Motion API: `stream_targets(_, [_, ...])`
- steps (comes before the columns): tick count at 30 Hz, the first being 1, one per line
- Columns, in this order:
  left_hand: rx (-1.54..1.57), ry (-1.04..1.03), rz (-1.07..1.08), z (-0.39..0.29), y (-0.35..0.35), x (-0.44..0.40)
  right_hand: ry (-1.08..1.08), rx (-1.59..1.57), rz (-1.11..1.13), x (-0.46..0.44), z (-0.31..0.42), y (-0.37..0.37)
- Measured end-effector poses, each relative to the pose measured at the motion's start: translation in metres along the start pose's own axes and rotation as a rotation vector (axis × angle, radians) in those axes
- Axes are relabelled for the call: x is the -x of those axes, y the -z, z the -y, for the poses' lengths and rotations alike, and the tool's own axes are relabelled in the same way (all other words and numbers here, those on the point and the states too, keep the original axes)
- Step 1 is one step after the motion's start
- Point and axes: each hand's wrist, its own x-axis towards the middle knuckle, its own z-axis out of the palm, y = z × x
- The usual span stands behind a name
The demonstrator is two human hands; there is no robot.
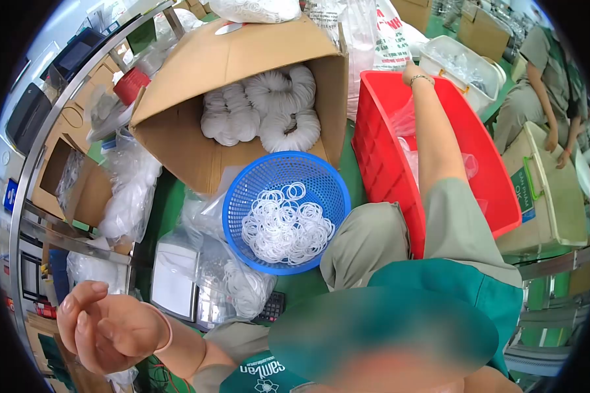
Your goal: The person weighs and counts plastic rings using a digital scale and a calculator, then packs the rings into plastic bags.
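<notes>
My left hand (108,327) is raised at the lower left, palm up, with loosely bent fingers apart and nothing in them. A pale band circles that wrist. My right arm reaches across the red bin (380,144), and my right hand (412,71) is at its far rim, beside a white printed sack (392,39). The right fingers are mostly hidden. Before me stands a blue perforated basket (233,226) with a heap of thin white rings (285,229). Clear plastic bags (410,154) lie inside the red bin.
A tilted cardboard box (177,141) holds bundled white rings (288,108). Left of the basket are a scale (175,275) and a clear bag of rings (246,285). A metal rack (29,170) lines the left. At right, a person (537,85) sits near a lidded tub (550,203).
</notes>
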Motion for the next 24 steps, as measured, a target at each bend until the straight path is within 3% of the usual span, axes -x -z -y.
stream_targets(5, [-0.008, 0.004, 0.012, 0.0, 0.002, 0.0, 0.066, -0.036, -0.06, -0.004, 0.01, -0.018])
stream_targets(8, [0.137, -0.05, -0.061, 0.004, -0.003, 0.006, 0.304, -0.081, -0.032, -0.005, 0.042, -0.052])
stream_targets(10, [0.106, 0.016, 0.106, 0.003, -0.003, 0.004, 0.503, -0.222, 0.373, 0.029, 0.07, -0.072])
stream_targets(11, [0.158, 0.06, 0.145, 0.004, -0.004, 0.009, 0.401, -0.429, 0.523, 0.041, 0.082, -0.097])
stream_targets(13, [0.194, 0.203, 0.376, 0.008, -0.003, 0.019, 0.423, -0.329, 0.756, 0.066, 0.104, -0.145])
stream_targets(14, [0.201, 0.499, 0.329, -0.001, -0.006, 0.035, 0.375, -0.304, 0.885, 0.076, 0.11, -0.174])
stream_targets(15, [0.064, 0.535, 0.538, 0.005, 0.002, 0.045, 0.443, -0.175, 1.07, 0.086, 0.113, -0.204])
stream_targets(16, [0.048, 0.698, 0.669, 0.013, 0.01, 0.065, 0.423, -0.209, 1.234, 0.081, 0.11, -0.253])
stream_targets(18, [-0.06, 0.81, 0.947, 0.023, 0.029, 0.108, 0.4, -0.109, 1.103, 0.125, 0.111, -0.294])
stream_targets(19, [-0.147, 0.744, 1.11, 0.028, 0.047, 0.134, 0.44, 0.006, 1.116, 0.141, 0.11, -0.312])
stream_targets(20, [-0.223, 0.843, 1.217, 0.024, 0.059, 0.155, 0.484, 0.115, 1.131, 0.153, 0.106, -0.332])
stream_targets(22, [-0.274, 0.988, 1.287, 0.021, 0.087, 0.196, 0.845, 0.177, 0.945, 0.182, 0.092, -0.366])
stream_targets(24, [-0.162, 1.276, 1.205, 0.017, 0.1, 0.214, 0.642, 0.11, 0.951, 0.21, 0.079, -0.408])
